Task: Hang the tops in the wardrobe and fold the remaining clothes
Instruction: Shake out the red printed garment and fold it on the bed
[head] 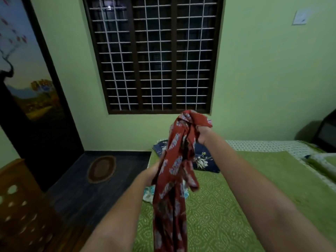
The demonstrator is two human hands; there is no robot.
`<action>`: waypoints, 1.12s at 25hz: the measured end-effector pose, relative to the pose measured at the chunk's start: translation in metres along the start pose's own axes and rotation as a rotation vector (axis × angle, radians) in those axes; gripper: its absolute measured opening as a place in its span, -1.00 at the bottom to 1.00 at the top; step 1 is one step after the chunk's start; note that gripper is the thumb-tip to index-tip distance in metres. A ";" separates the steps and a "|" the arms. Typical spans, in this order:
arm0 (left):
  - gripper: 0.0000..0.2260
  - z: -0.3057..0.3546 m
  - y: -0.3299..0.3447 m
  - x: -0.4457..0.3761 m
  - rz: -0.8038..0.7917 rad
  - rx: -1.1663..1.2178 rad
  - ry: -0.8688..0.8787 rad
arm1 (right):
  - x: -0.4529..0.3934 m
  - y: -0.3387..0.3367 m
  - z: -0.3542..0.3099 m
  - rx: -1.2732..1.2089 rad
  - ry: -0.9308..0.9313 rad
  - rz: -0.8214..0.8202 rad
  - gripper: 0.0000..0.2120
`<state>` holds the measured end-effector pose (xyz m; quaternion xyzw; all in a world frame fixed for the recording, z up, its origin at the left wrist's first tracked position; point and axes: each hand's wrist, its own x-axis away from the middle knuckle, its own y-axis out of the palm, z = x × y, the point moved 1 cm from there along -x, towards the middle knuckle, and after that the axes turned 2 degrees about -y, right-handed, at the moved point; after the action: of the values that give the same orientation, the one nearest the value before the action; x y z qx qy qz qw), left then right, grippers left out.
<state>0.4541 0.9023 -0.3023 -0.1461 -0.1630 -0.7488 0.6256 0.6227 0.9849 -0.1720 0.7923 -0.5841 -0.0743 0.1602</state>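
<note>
Two hands are up over the bed, and it looks like early going. Far left, a wooden basket (16, 202) sits on the floor, and behind it a dark door (36, 84) with a painted scene, shut. Whether that's the wardrobe, I can't tell. Moving in, the left hand (151, 174) reaches into the red top (172, 179) low down; the cloth covers its fingers, so grip or mere touch, I can't say. That red top, printed with pale flowers, hangs bunched and twisted above the green bed (245, 206), clear of it. Behind it a small pale garment (149, 194) lies crumpled on the bed, unfolded. Further back, a navy floral piece (201, 160) lies in a heap. Now the right hand (202, 132), held high in front of the barred window (154, 55), is clenched round the top's upper end. My read: nothing hung, nothing folded in sight; this top needs shaking out and a hanger, and the rest waits.
</note>
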 end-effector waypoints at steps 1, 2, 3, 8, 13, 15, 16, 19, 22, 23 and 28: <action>-0.23 -0.021 -0.002 -0.007 -0.028 -0.089 -0.057 | -0.002 -0.007 -0.005 -0.036 -0.009 0.046 -0.63; -0.17 -0.037 -0.005 -0.013 -0.043 -0.218 -0.115 | -0.009 -0.017 -0.008 -0.092 -0.023 0.096 -0.61; -0.12 -0.046 -0.008 -0.016 -0.040 -0.360 -0.159 | -0.016 -0.032 -0.012 -0.168 -0.049 0.153 -0.65; -0.63 -0.011 -0.010 -0.028 0.002 -0.250 -0.008 | -0.020 -0.098 -0.011 -0.433 -0.072 0.547 -0.63; -0.70 0.077 0.051 -0.033 0.075 -0.255 0.233 | -0.015 -0.096 0.045 0.343 0.147 0.245 -0.51; -0.68 0.102 0.068 -0.033 -0.008 -0.466 0.281 | -0.007 -0.073 0.045 0.520 0.102 0.059 -0.55; -0.70 0.111 0.071 -0.033 -0.087 -0.552 0.256 | -0.001 -0.068 0.047 0.519 0.118 -0.012 -0.51; -0.62 0.126 0.062 -0.036 -0.273 -0.902 0.171 | 0.005 -0.072 0.055 0.548 0.201 -0.082 -0.35; -0.57 0.121 0.044 -0.045 -0.172 -1.451 0.194 | 0.004 -0.078 0.076 0.510 0.392 -0.206 -0.32; -0.62 0.113 0.038 -0.050 -0.118 -1.556 0.221 | 0.004 -0.075 0.081 0.469 0.426 -0.230 -0.34; -0.84 0.063 0.006 -0.060 0.386 -1.498 0.369 | 0.009 -0.061 0.103 0.328 0.553 -0.322 -0.39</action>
<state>0.4716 0.9815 -0.2698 -0.4271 0.5187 -0.5495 0.4966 0.6488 0.9758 -0.2888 0.8794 -0.3905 0.2135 0.1691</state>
